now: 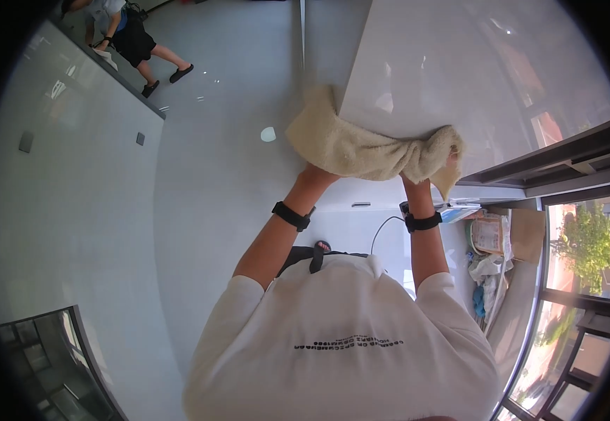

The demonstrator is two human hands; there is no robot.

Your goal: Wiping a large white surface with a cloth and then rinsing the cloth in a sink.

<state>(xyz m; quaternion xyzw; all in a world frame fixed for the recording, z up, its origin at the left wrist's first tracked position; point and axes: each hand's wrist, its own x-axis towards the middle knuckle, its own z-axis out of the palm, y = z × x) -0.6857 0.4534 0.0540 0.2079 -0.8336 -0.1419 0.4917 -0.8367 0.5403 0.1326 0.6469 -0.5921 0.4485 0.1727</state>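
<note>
A beige terry towel [361,149] stretches between my two hands at the near edge of a glossy white countertop [452,63]. My left hand [321,174] grips the towel's left part from below, its fingers mostly covered by the cloth. At the right end the towel is twisted and bunched around my right hand [416,179], which holds it. A bit of fingertip seems to show through the folds there. The towel's left corner hangs past the countertop's corner, and its right end droops. Whether the towel touches the countertop is hard to tell. Each wrist wears a black band.
Windows with dark frames [586,316] line the right side. Below the sill stand a bucket [486,235], cardboard [527,235] and plastic bags [487,265]. A long white panel [80,175] runs along the left. Another person [133,42] works at the far left with a white cloth.
</note>
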